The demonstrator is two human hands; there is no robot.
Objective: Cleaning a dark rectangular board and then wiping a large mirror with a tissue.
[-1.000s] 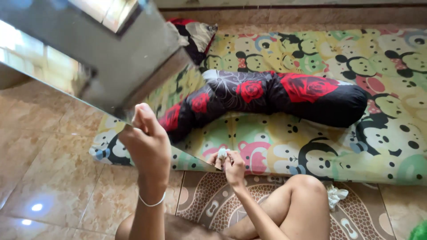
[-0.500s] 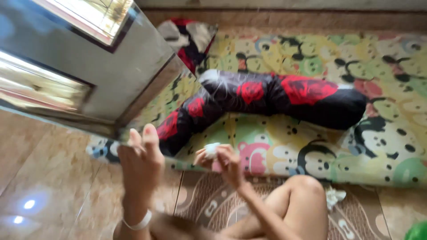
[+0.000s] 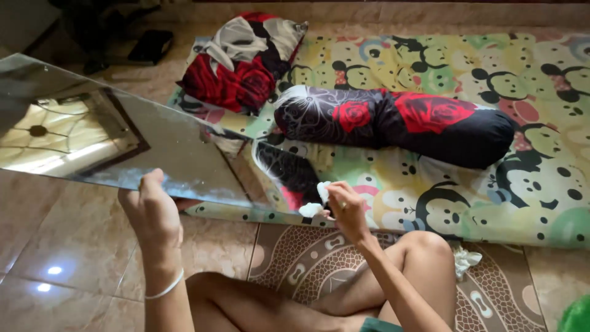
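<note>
Mirror: flat frameless glass, edge gripped by left hand; right hand pinching crumpled white tissue.

1. The tiled floor carries a cartoon-print mattress along its far edge.
2. A brown patterned rug lies on the floor against the mattress's near edge.
3. A rose-print bolster lies mid-mattress; a pillow sits at its far left corner.
4. A crumpled white wad lies on the rug.
</note>
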